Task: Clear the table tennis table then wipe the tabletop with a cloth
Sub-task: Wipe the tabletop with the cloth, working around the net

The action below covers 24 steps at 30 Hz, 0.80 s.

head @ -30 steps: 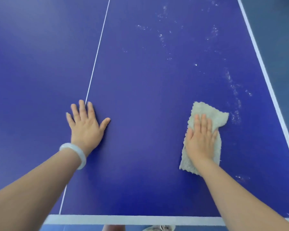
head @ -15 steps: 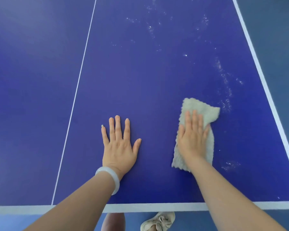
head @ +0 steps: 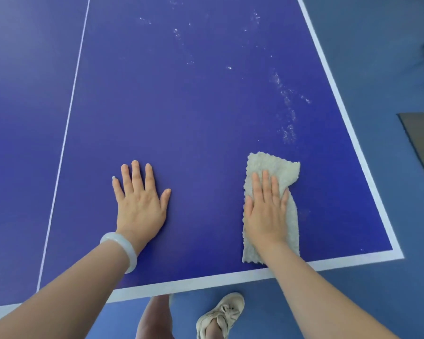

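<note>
The dark blue table tennis tabletop (head: 194, 113) fills most of the view, with white edge lines and a thin white centre line. A pale beige fluffy cloth (head: 277, 167) lies flat near the table's near right corner. My right hand (head: 266, 209) presses on the cloth with straight fingers, covering its middle. My left hand (head: 140, 199) rests flat on the bare tabletop to the left of the cloth, fingers spread, a pale bangle on its wrist. White dusty specks (head: 287, 113) streak the surface beyond the cloth.
The table's near edge (head: 206, 282) runs just below my hands and its right edge (head: 340, 106) slants up the frame. Blue floor lies beyond. My leg and a beige shoe (head: 220, 314) stand under the near edge. A dark mat (head: 421, 135) lies at the right.
The view has shifted so the table's near right corner shows. Both hands have come closer to the near edge, the right one dragging the cloth back. My left hand slid rightward from the centre line earlier.
</note>
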Tool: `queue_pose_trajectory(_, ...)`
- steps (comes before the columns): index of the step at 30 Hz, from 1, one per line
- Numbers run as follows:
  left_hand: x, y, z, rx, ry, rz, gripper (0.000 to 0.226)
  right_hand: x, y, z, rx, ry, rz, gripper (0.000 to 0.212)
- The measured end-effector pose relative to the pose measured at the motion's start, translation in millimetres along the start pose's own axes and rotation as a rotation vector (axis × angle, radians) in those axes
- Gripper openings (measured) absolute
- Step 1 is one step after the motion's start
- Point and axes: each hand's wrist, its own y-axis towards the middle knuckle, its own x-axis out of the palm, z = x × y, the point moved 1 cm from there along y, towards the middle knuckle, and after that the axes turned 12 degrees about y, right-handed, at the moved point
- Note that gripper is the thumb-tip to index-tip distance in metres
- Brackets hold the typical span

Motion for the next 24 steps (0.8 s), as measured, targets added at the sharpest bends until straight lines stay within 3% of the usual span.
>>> queue_pose_trajectory(2,-11.2,0.0,22.0,0.067,-0.004,0.064,0.07,7.6,-11.3,-16.8,0.009,0.005,0.037,0.058)
queue_pose_trajectory(5,-19.8,1.8,69.5,0.126,-0.1,0.052,0.071,20.9,-51.3,-26.7,-0.301,-0.019,-0.029,0.058)
queue_pose_trajectory(7,-16.8,-2.8,98.5,0.13,-0.12,0.0,0.07,16.0,-64.4,-2.7,-0.466,-0.048,-0.095,0.057)
queue_pose_trajectory(9,-9.3,-10.1,116.4,0.107,-0.07,-0.011,0.069,0.8,-59.9,37.3,-0.48,-0.049,-0.103,0.056)
queue_pose_trajectory(11,-3.7,-14.1,123.2,0.075,-0.018,0.008,0.07,-17.8,-40.8,81.4,-0.329,-0.039,-0.076,0.056)
queue_pose_trajectory(14,1.5,-13.4,125.0,0.058,-0.01,0.01,0.074,-40.5,-3.3,120.0,0.098,0.057,0.005,0.058)
queue_pose_trajectory(16,2.9,-13.4,125.5,0.059,-0.016,0.02,0.073,-37.9,2.3,106.8,0.137,0.059,0.039,0.058)
queue_pose_trajectory(20,4.4,-12.6,126.2,0.049,-0.014,0.044,0.073,-9.2,-33.8,61.2,-0.276,0.009,-0.03,0.057)
queue_pose_trajectory(24,3.4,-13.0,127.8,0.039,-0.035,0.048,0.073,-18.4,-45.8,101.5,-0.491,0.014,-0.11,0.056)
